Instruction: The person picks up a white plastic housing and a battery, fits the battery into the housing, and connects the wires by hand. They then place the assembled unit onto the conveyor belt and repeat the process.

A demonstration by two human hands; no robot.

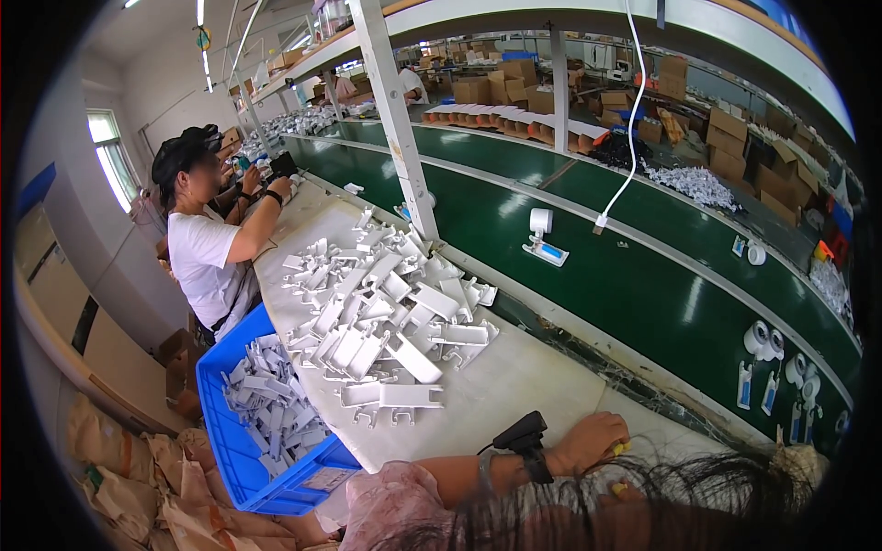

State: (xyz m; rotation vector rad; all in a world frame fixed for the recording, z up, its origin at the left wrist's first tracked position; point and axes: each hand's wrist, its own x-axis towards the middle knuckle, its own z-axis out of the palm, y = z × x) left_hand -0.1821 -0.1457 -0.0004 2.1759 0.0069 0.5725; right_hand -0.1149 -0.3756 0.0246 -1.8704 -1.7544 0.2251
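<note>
My left hand (591,442) is at the front right of the pale worktable (514,413), its fingers curled down and inward. Yellow coverings show on its fingertips, and a black strapped device (524,441) sits at the wrist. Whatever those fingers hold is hidden. Strands of dark hair cross the lower edge and mostly cover my right hand (634,516); one yellow-tipped finger shows close to the left hand. Left of my hands lies a heap of white plastic parts (413,355), channel-shaped pieces with hooked ends.
A blue crate (216,404) of similar parts stands against the table's left edge. Beyond the table runs a green conveyor belt (478,197) carrying white-and-blue assemblies (548,250). A metal post (395,119) rises at its edge; a white cable (634,119) hangs above. Another person (207,239) works at far left.
</note>
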